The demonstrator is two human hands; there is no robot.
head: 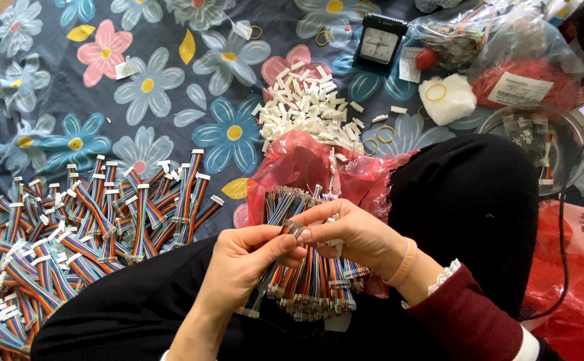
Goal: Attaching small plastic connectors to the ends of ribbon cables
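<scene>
Seated person sorting short rainbow ribbon cables over the lap. The left hand (242, 264) has thumb and forefinger pinched shut on one ribbon cable (273, 271), near its upper end, just where the right hand's fingertips meet it. The right hand (345, 234) is curled closed around a cable bundle (315, 281), which fans out below and behind those fingers onto a red plastic bag (305, 167).

Step in hand, as judged: separating a single cable from the bundle and presenting its bare end. The next move seems to call for a steady pinch and fine alignment of that end, since the white connector housings (305, 103) lie in a heap well beyond the fingers, up the flowered cloth (148, 87).

The held cable's long axis runs diagonally, upper end toward the right fingertips, lower end, with a pale housing, down and to the left. Finished cables (71, 234) lie piled well to the left of the left fingers.
</scene>
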